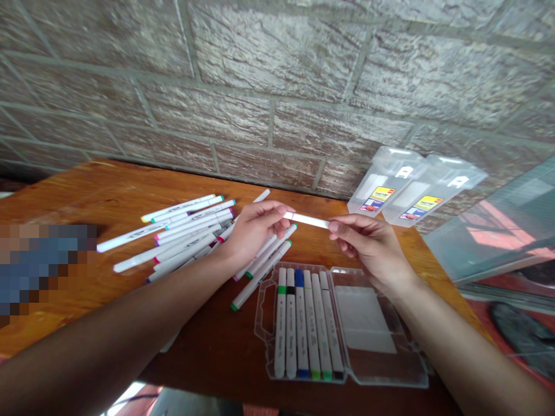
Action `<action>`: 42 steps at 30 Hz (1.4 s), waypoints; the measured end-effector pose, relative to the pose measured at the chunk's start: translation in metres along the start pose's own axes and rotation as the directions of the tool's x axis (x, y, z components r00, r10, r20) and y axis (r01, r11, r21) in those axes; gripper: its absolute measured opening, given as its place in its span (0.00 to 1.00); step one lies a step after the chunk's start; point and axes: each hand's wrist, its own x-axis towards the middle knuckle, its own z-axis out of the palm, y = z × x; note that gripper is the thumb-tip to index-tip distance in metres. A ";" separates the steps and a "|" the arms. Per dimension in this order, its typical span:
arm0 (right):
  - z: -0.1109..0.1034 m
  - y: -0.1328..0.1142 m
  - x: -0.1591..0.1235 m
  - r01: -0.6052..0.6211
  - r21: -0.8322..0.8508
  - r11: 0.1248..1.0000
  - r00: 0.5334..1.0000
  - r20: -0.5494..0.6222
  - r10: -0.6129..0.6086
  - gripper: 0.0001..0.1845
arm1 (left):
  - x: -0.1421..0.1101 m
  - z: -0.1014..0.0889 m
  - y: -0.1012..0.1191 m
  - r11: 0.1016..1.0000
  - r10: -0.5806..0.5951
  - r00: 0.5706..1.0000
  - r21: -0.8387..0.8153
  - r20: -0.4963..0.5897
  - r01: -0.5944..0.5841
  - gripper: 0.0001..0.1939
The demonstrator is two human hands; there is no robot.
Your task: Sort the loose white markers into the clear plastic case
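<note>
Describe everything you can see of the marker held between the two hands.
The marker is slim, straight and white, apparently plastic, with a thin pink ring near the left hand. The left hand pinches one end and the right hand the other, holding it raised above the wooden table, sloping slightly downward toward the right hand. Both ends are partly covered, so their colours can't be told.

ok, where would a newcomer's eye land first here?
Probably on the white marker pinched between the left hand and right hand, mid-view. Then the loose markers spread on the wooden table around the left hand, and the open clear case below, six markers lined up in its left half. Two clear boxes stand back right, by the wall.
</note>
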 end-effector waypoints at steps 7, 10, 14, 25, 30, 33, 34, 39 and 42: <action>-0.003 -0.001 0.002 0.038 0.075 0.996 0.999 -0.011 -0.037 0.07 | 0.002 0.000 0.000 0.995 -0.027 0.997 -0.099 -0.071 0.020 0.05; -0.003 -0.002 0.001 0.030 0.105 0.994 0.999 -0.017 -0.028 0.08 | 0.001 0.001 0.002 0.993 -0.053 0.995 -0.110 -0.082 0.044 0.06; -0.003 -0.004 -0.001 -0.006 0.141 0.990 1.000 -0.014 0.008 0.09 | 0.001 0.002 0.002 0.991 -0.052 0.994 -0.125 -0.096 0.039 0.05; -0.001 -0.009 -0.001 -0.055 0.221 0.974 0.998 -0.014 0.059 0.13 | 0.000 0.003 0.004 0.989 -0.072 0.992 -0.134 -0.104 0.057 0.06; -0.002 -0.010 -0.001 -0.052 0.241 0.969 0.998 -0.008 0.056 0.13 | 0.000 0.004 0.006 0.987 -0.087 0.991 -0.142 -0.104 0.072 0.06; -0.002 -0.011 -0.001 -0.046 0.249 0.967 0.999 -0.015 0.052 0.11 | -0.001 0.004 0.006 0.986 -0.098 0.990 -0.144 -0.105 0.083 0.07; -0.002 -0.011 0.000 -0.046 0.249 0.967 0.998 -0.018 0.052 0.10 | -0.001 0.004 0.006 0.985 -0.102 0.989 -0.148 -0.105 0.086 0.07; -0.002 -0.010 0.001 -0.053 0.240 0.969 0.997 -0.046 0.066 0.09 | -0.002 0.005 0.006 0.984 -0.103 0.990 -0.154 -0.094 0.088 0.10; -0.002 -0.008 0.001 -0.033 0.213 0.976 0.997 -0.059 0.047 0.11 | -0.002 0.005 0.007 0.986 -0.098 0.991 -0.144 -0.087 0.085 0.12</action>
